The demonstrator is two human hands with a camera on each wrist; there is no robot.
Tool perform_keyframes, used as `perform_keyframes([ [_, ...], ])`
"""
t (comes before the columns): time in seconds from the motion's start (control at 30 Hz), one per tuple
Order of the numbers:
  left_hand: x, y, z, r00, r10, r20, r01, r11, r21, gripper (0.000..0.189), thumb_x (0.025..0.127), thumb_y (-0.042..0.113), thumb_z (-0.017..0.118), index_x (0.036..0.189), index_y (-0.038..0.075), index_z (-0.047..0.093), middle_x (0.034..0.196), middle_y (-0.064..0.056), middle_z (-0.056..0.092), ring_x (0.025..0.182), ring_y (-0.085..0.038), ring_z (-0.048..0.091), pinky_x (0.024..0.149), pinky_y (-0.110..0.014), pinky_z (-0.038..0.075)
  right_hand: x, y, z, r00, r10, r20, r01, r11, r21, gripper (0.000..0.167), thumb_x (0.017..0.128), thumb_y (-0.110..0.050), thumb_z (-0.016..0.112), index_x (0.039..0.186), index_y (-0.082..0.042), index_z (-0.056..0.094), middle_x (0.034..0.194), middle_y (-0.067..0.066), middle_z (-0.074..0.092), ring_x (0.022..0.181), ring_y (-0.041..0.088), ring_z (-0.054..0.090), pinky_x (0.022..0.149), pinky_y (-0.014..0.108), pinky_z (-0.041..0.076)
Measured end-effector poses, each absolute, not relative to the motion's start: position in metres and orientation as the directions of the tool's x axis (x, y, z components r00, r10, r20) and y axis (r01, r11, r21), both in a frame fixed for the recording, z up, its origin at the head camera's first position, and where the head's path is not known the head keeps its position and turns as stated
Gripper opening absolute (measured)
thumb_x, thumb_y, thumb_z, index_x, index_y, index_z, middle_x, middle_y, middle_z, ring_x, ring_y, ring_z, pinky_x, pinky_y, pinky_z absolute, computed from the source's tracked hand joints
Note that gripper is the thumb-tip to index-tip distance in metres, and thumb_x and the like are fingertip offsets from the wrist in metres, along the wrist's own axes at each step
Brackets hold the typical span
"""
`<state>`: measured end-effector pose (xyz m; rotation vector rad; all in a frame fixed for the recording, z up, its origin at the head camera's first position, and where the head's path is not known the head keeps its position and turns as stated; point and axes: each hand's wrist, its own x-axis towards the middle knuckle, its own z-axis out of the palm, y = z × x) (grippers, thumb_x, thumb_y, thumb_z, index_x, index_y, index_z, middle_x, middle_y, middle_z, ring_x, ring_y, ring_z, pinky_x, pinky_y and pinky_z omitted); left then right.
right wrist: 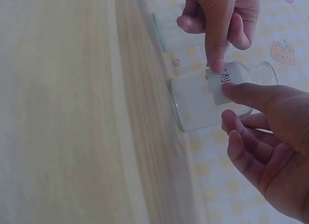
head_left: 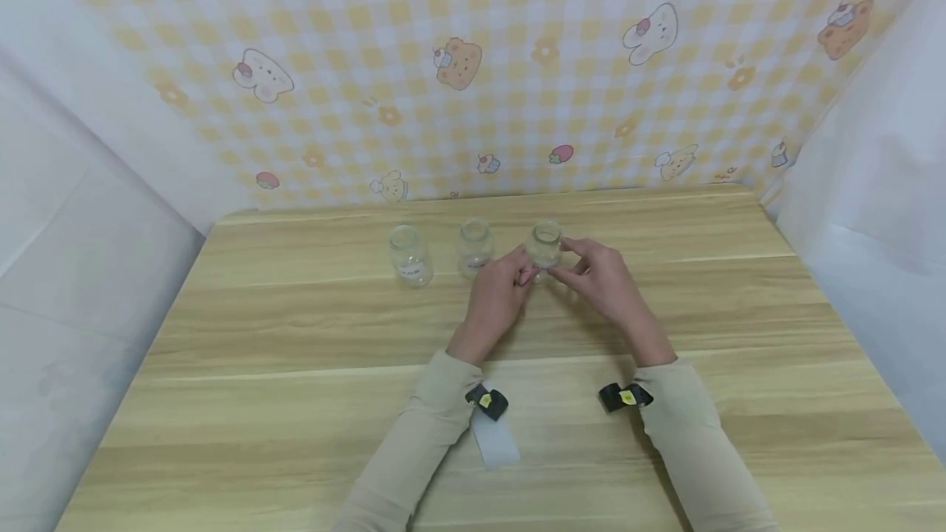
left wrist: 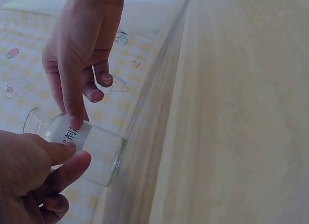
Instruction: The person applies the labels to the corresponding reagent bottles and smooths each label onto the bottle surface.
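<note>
A small clear glass jar (head_left: 547,235) stands upright on the wooden table between both hands. It has no lid. A white label (right wrist: 217,91) with black handwritten characters lies across its side. My left hand (head_left: 497,290) grips the jar from the left, its thumb pressed on one end of the label. From the other side my right hand (head_left: 604,282) holds the jar, thumb on the label's opposite end and fingers around the glass. In the left wrist view both thumbs cover part of the writing on the jar (left wrist: 104,149).
Two more clear glass jars with labels stand in a row to the left: one in the middle (head_left: 475,240) and one farther left (head_left: 409,253). A pale paper strip (head_left: 498,443) lies near the left forearm. A yellow checked cloth (head_left: 517,105) hangs behind the table (head_left: 296,318).
</note>
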<state>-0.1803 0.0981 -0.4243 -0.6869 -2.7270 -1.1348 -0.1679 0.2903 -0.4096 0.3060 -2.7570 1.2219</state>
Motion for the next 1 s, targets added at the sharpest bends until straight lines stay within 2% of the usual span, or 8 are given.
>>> perform_keyframes([
  [0.1, -0.1804, 0.098, -0.4244, -0.89, 0.373, 0.262, 0.449, 0.621, 0.643, 0.04, 0.095, 0.003, 0.073, 0.07, 0.013, 0.043, 0.12, -0.009, 0.074, 0.064, -0.015, 0.057, 0.06, -0.021, 0.043, -0.1684, 0.2919, -0.4098, -0.975, -0.143, 0.172, -0.223, 0.665, -0.713, 0.048, 0.095, -0.013, 0.077, 0.137, 0.005, 0.062, 0.128, 0.024, 0.068, 0.077, 0.026, 0.072, 0.06, 0.028, 0.054],
  [0.17, -0.1803, 0.0978, -0.4245, -0.888, 0.376, 0.264, 0.453, 0.617, 0.643, 0.04, 0.092, -0.005, 0.072, 0.07, 0.013, 0.043, 0.12, -0.011, 0.074, 0.064, -0.015, 0.057, 0.058, -0.021, 0.042, -0.1684, 0.2927, -0.4099, -0.975, -0.146, 0.169, -0.223, 0.669, -0.709, 0.048, 0.095, -0.011, 0.076, 0.137, 0.005, 0.061, 0.128, 0.024, 0.068, 0.078, 0.026, 0.072, 0.06, 0.027, 0.054],
  [0.23, -0.1803, 0.0976, -0.4244, -0.885, 0.381, 0.269, 0.46, 0.619, 0.636, 0.041, 0.088, -0.012, 0.071, 0.07, 0.013, 0.044, 0.122, -0.013, 0.074, 0.065, -0.016, 0.057, 0.059, -0.021, 0.042, -0.1682, 0.2931, -0.4098, -0.974, -0.147, 0.171, -0.226, 0.672, -0.706, 0.047, 0.095, -0.01, 0.076, 0.137, 0.006, 0.061, 0.128, 0.024, 0.068, 0.078, 0.026, 0.072, 0.06, 0.027, 0.054],
  [0.33, -0.1802, 0.0972, -0.4245, -0.883, 0.38, 0.274, 0.464, 0.622, 0.631, 0.041, 0.083, -0.018, 0.068, 0.069, 0.012, 0.044, 0.138, -0.015, 0.063, 0.064, -0.017, 0.057, 0.061, -0.021, 0.043, -0.1676, 0.2927, -0.4089, -0.973, -0.15, 0.173, -0.229, 0.672, -0.704, 0.046, 0.096, -0.007, 0.075, 0.137, 0.008, 0.061, 0.127, 0.024, 0.068, 0.077, 0.026, 0.072, 0.061, 0.027, 0.054],
  [0.57, -0.1789, 0.0971, -0.4224, -0.889, 0.374, 0.266, 0.453, 0.624, 0.637, 0.041, 0.084, -0.016, 0.069, 0.07, 0.013, 0.044, 0.137, -0.017, 0.063, 0.064, -0.016, 0.059, 0.055, -0.021, 0.041, -0.1668, 0.2912, -0.4062, -0.979, -0.14, 0.148, -0.203, 0.674, -0.711, 0.045, 0.097, -0.007, 0.073, 0.137, 0.009, 0.06, 0.129, 0.025, 0.067, 0.078, 0.026, 0.071, 0.061, 0.028, 0.055],
  [0.87, -0.1796, 0.0976, -0.4234, -0.891, 0.368, 0.265, 0.448, 0.621, 0.643, 0.04, 0.083, -0.017, 0.068, 0.07, 0.013, 0.044, 0.139, -0.017, 0.061, 0.072, -0.02, 0.065, 0.059, -0.022, 0.045, -0.1665, 0.291, -0.4058, -0.98, -0.138, 0.142, -0.198, 0.676, -0.71, 0.045, 0.097, -0.006, 0.072, 0.138, 0.008, 0.059, 0.129, 0.024, 0.067, 0.078, 0.026, 0.071, 0.062, 0.03, 0.055],
  [1.0, -0.1793, 0.0972, -0.4238, -0.89, 0.369, 0.268, 0.45, 0.613, 0.65, 0.04, 0.085, -0.016, 0.068, 0.071, 0.012, 0.044, 0.139, -0.016, 0.062, 0.067, -0.018, 0.062, 0.057, -0.022, 0.043, -0.1664, 0.291, -0.4058, -0.981, -0.136, 0.137, -0.193, 0.675, -0.712, 0.045, 0.097, -0.005, 0.071, 0.138, 0.008, 0.059, 0.13, 0.024, 0.067, 0.079, 0.026, 0.071, 0.063, 0.031, 0.056],
])
